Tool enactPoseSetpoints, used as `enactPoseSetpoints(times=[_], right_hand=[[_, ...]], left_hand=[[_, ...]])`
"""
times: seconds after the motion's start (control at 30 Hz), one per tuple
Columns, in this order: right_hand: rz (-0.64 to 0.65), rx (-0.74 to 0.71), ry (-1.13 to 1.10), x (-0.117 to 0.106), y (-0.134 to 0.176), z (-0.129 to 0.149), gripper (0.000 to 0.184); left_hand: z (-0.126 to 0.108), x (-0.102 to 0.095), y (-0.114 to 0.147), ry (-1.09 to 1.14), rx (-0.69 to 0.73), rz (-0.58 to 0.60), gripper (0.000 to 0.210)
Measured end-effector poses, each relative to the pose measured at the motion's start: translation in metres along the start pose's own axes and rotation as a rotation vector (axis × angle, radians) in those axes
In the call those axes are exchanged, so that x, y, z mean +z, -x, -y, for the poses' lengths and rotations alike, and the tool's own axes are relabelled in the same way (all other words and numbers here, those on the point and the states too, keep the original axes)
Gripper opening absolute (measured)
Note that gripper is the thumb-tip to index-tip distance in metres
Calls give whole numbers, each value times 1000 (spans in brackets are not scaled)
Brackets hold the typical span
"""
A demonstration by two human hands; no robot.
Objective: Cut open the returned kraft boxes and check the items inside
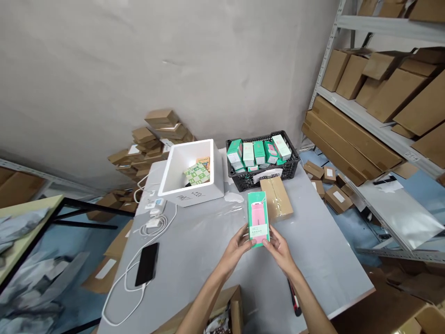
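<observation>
Green box (258, 219) held between both hands (239, 243) (280, 249)
A pink device (257, 212) and pale label (259, 230) are shown on its front; its lower end is gripped over the surface (194, 248).

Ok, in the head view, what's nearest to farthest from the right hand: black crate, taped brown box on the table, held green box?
1. Held green box: touching the right hand.
2. Taped brown box: just beyond the hand.
3. Black crate: farthest, behind the brown box.
</observation>
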State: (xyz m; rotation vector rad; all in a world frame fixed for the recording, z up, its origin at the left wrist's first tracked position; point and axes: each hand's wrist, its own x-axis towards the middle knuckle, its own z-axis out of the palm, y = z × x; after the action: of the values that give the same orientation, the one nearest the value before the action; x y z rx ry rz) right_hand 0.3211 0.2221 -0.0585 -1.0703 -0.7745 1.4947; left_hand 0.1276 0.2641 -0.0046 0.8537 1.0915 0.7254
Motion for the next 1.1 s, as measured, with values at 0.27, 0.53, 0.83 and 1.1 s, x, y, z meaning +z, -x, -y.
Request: enactPoseSetpoints(times=[0.27,0.53,0.83,1.1], right_hand=[[-59,-97,-77,33,-129,65,84],[-129,121,0,64,-248,137,35],[28,282,62,2,-65,-13,51],[-54,540,107,-33,116,-118,77]], left_hand=[[-80,-8,-100,71,235,-52,74],[-165,-15,-129,-3,278,-252,65],[39,-108,71,-383,277,-521,70],[128,-174,232,-627,95,-1063,78]])
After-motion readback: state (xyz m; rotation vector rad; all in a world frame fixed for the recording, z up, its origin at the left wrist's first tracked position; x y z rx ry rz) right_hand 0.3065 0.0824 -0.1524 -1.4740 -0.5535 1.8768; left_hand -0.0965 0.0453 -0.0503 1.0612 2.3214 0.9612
